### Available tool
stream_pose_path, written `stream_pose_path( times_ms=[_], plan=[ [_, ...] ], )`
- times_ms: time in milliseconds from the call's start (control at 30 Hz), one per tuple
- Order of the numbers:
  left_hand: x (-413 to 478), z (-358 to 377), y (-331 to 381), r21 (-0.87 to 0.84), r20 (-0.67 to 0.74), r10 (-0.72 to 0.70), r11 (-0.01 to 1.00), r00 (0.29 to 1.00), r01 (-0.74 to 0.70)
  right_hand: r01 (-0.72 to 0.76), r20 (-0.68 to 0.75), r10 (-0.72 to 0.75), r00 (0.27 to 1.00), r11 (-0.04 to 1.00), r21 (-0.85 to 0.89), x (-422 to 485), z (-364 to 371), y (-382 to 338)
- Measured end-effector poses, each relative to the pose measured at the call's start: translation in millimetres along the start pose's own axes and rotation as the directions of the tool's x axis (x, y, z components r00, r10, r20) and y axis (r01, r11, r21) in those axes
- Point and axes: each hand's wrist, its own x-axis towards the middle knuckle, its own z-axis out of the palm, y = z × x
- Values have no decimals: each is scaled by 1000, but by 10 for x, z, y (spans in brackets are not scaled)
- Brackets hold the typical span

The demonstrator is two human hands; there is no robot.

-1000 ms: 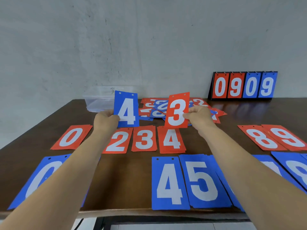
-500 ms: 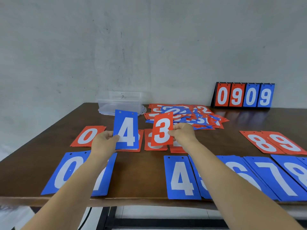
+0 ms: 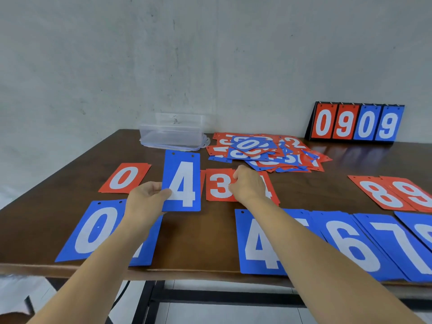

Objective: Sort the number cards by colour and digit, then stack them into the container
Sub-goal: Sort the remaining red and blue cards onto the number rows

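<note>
My left hand [image 3: 146, 199] pinches the lower left edge of a blue 4 card [image 3: 182, 183] and holds it upright above the table. Curled fingers of my right hand [image 3: 247, 185] hold the right edge of a red 3 card [image 3: 218, 185], which lies flat in the red row between a hidden card and a partly covered red 4 [image 3: 268, 191]. A red 0 [image 3: 125, 180] lies at the left. In the near row are a blue 0 [image 3: 93, 232], a blue 4 pile [image 3: 259, 244], a 6 [image 3: 350, 244] and a 7 [image 3: 402, 244]. The clear plastic container [image 3: 173, 134] stands at the back.
A mixed heap of red and blue cards [image 3: 264, 153] lies right of the container. Red 8 [image 3: 378, 192] and 9 [image 3: 416, 190] piles lie at the right. A flip scoreboard [image 3: 355, 123] reading 0909 stands at the back right. The brown table [image 3: 210, 242] ends at its front edge close below the blue row.
My right hand brought the red 3 down from mid-air onto the red row. My left hand lowered the blue 4 toward me. The view tilted down.
</note>
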Motion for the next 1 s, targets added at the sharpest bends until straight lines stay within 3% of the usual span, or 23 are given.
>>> stream_pose_path(
  times_ms=[100,267,433,700,867,1000],
  plan=[
    [-128,59,13,-16,32,-1,1000,999,1,30,-38,-31,999,999,-23,-19,-101,35],
    [-408,299,74,14,107,-18,1000,994,17,-21,-150,33,988,996,85,-136,-489,401],
    [-707,622,115,18,218,-31,999,975,28,-48,-187,46,981,999,-9,-454,-782,811],
    [-1020,885,84,169,224,66,980,972,-105,-45,-190,36,981,998,-42,-834,-991,1191],
    [-1168,965,10,451,190,153,864,970,-225,-7,-165,-1,986,999,-50,-924,-1022,1268],
    [-1264,973,-32,719,160,233,638,959,-275,36,-145,-45,988,997,-65,-999,-993,1345]
  ],
)
